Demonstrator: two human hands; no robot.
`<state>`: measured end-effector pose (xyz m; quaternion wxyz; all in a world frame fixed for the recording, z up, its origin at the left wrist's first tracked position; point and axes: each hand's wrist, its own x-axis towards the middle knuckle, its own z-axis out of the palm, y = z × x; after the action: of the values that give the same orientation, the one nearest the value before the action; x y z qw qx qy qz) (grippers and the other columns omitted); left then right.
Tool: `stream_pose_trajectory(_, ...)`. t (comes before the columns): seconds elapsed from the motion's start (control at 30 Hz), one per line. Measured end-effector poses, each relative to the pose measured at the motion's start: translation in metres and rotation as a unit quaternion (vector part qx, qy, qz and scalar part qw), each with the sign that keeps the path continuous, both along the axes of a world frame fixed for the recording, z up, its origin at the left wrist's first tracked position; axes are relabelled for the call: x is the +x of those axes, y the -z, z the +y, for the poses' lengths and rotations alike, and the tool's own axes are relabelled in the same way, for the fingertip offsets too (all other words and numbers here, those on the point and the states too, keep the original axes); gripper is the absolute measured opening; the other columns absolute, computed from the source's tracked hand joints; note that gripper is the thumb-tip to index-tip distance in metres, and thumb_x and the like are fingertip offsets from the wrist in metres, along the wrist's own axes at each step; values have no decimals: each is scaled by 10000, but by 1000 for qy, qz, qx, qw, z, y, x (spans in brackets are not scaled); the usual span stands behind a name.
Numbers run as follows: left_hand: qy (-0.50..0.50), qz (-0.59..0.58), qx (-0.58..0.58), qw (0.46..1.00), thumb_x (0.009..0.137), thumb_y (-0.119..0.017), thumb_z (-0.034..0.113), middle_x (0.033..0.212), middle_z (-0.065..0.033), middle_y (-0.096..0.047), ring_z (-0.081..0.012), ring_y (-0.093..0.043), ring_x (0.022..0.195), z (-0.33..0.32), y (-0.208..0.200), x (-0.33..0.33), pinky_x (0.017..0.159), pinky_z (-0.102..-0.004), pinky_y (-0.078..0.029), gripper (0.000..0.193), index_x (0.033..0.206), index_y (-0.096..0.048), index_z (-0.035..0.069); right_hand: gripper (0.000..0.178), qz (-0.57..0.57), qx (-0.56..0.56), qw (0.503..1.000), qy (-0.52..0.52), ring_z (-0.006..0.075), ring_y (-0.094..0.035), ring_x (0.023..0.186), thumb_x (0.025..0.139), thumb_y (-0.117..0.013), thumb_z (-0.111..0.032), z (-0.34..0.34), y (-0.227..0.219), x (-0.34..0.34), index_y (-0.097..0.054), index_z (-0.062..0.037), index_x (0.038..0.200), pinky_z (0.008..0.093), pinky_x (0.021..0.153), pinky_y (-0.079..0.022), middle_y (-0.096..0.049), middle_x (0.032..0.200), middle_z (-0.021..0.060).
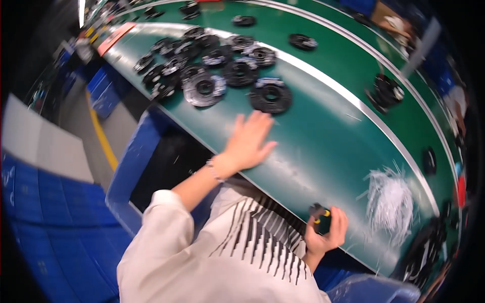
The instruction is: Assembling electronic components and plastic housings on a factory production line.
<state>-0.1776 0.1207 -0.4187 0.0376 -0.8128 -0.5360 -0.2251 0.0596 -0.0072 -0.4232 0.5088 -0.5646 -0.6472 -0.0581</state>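
Observation:
My left hand (251,140) reaches out over the green worktop, fingers spread and nothing in them. Just beyond its fingertips lies a round coil of black cable (271,105) with a pale label on its far side. To the left of that coil sits another coil (204,88) with a light, shiny face. Close to the near edge, my right hand (328,233) is closed around small pliers (318,212) with yellow-and-black handles. Their dark head points to the left, and the palm hides part of the handles.
Several black coils (215,55) are heaped at the far left. A pile of thin whitish strips (389,204) lies right of my right hand. Beyond a pale rail, a green conveyor (343,63) carries more coils. A blue bin (132,166) stands below the worktop's near edge.

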Motion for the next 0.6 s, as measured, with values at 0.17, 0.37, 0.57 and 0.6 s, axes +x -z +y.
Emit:
stream_pose_trajectory(0.17, 122, -18, -75, 990, 776, -543, 331, 1326, -159, -328, -328, -315, 1216, -17, -6, 50, 991, -513, -204, 556, 1218, -391, 30, 414, -33, -51, 998, -8, 324, -552, 837, 548, -647, 32, -4, -2, -6, -576, 41, 956, 375, 785, -433, -571, 902, 175)
stream_pose_trajectory(0.37, 262, -242, -104, 928, 790, -562, 206, 1348, -158, -300, -321, -305, 1233, -32, -4, 71, 1002, -454, -260, 531, 1244, -367, 11, 381, -39, -38, 998, 16, 323, -559, 838, 581, -637, 30, -12, 1, -3, -566, 50, 955, 376, 784, -434, -581, 902, 176)
stream_pose_trajectory(0.57, 203, -351, -141, 903, 754, -588, 117, 1230, -169, -454, -317, -450, 1126, -24, -10, 58, 937, -370, -369, 410, 1136, -486, 11, 437, -52, -72, 996, -22, 325, -553, 777, 467, -651, -79, 9, -12, -13, -599, 1, 893, 412, 745, -432, -580, 838, 142)
stream_pose_trajectory(0.6, 206, -357, -133, 901, 747, -590, 101, 1212, -169, -473, -318, -466, 1111, -21, -10, 60, 928, -366, -377, 394, 1119, -498, 10, 461, -57, -97, 993, -32, 308, -550, 809, 457, -668, -100, 11, -11, -10, -602, -17, 905, 403, 762, -422, -583, 865, 123)
